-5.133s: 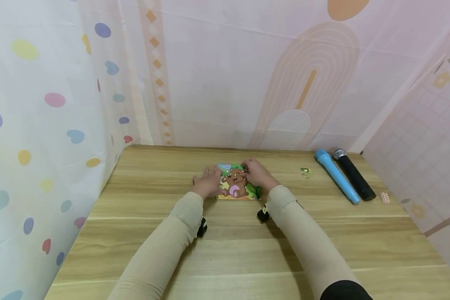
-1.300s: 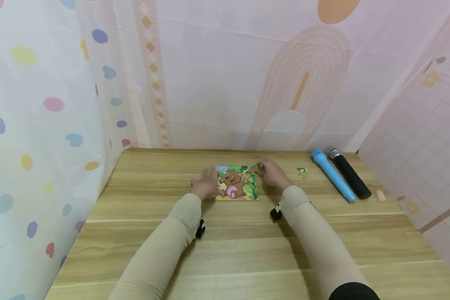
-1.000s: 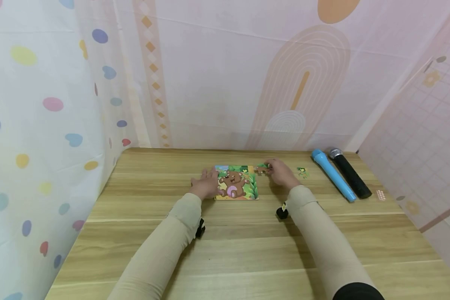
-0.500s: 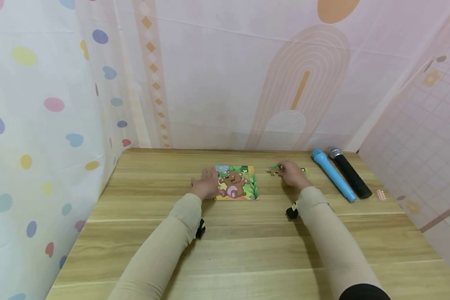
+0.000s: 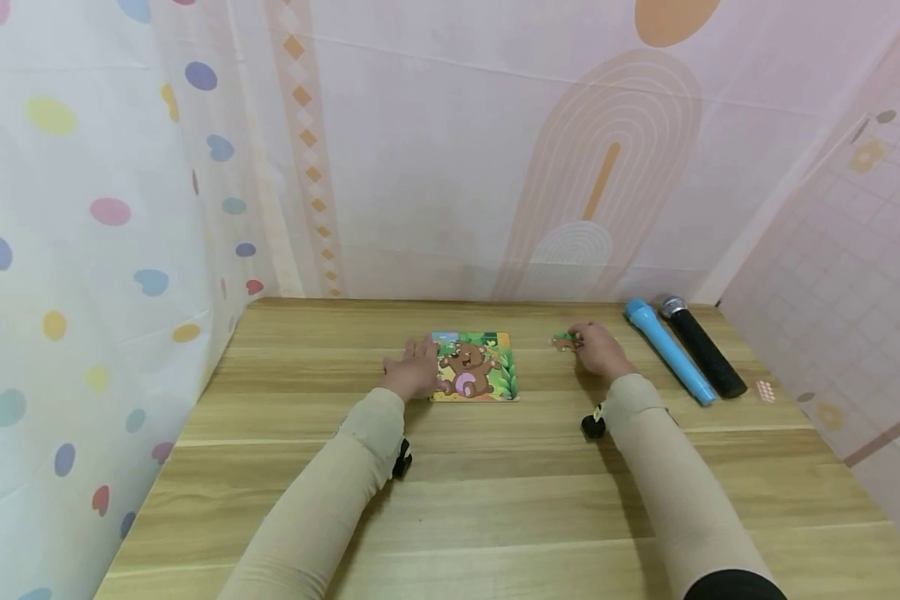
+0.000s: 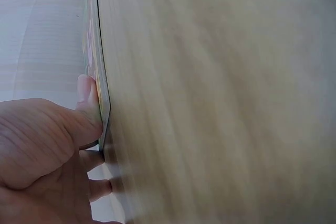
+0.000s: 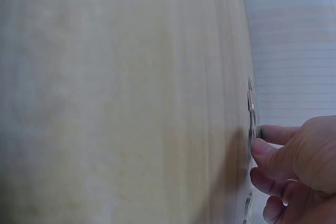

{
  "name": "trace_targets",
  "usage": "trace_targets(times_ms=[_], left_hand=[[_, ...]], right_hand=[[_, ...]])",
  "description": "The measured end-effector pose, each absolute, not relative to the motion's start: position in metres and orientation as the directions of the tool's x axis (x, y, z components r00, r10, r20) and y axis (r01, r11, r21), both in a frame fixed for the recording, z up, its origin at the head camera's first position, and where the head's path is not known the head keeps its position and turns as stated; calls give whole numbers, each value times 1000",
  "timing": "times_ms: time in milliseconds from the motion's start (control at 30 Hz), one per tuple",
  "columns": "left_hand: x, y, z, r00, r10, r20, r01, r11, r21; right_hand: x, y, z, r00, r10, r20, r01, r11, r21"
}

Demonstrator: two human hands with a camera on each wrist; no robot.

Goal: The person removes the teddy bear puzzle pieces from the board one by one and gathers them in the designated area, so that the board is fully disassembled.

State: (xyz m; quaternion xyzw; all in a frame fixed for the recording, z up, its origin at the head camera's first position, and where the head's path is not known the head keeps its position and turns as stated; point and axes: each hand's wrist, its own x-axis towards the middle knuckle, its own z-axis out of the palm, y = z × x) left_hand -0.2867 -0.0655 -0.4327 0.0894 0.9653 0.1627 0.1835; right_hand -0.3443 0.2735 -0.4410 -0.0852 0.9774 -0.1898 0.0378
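A jigsaw puzzle [image 5: 471, 371] with a smiling brown bear lies flat on the wooden table. My left hand [image 5: 412, 369] rests at its left edge, fingers extended; in the left wrist view the thumb [image 6: 86, 94] lies against the puzzle's border. To the right of the puzzle, apart from it, my right hand [image 5: 602, 351] pinches a brown and green puzzle piece [image 5: 565, 342] between thumb and fingertips, low over the table. Another small loose piece [image 7: 247, 209] shows at the bottom of the right wrist view; in the head view the right hand hides it.
A light blue microphone [image 5: 671, 352] and a black microphone [image 5: 705, 350] lie side by side at the table's right. Near the right edge is a small dotted patch [image 5: 766, 392]. A patterned cloth [image 5: 435, 167] hangs behind the table.
My right hand has drawn away rightward from the puzzle's upper right corner, carrying the puzzle piece, and now covers the loose piece farther right. My left hand has stayed at the puzzle's left edge.
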Motion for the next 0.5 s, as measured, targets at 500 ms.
trace_targets(times_ms=[500], left_hand=[[-292, -64, -437, -915, 213, -343, 96, 940, 327]], right_hand=[[-345, 274, -439, -982, -187, -37, -161, 919, -360]])
